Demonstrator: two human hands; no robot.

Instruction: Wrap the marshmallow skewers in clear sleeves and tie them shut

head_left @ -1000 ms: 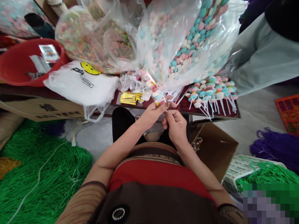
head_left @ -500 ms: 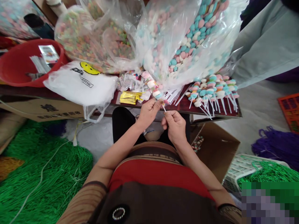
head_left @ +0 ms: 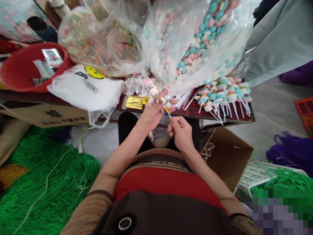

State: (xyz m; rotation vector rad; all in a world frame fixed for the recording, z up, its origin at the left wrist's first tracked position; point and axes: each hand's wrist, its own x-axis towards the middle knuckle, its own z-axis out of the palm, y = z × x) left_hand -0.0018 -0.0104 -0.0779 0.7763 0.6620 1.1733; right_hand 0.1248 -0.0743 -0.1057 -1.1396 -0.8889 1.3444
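Observation:
Between my hands is a candy skewer, pink, white and blue sweets in a clear printed wrapper, tilted up and to the left. My left hand wraps round the lower part of the wrapped sweets. Below it the wrapper's colourful open end flares out around the white stick. My right hand pinches the stick's lower end between thumb and finger. Close by on the table lie gold twist ties, loose white sticks and a pile of printed wrappers.
Several unwrapped candy skewers lie at the table's right end. Large clear bags of sweets stand behind. At left are a white plastic bag and a red basin. An open cardboard box sits below right.
My left hand has shifted slightly left and lower along the wrapped skewer, its fingers loosened a little. The wrapper's lower end now shows flared out. My right hand keeps its pinch on the stick.

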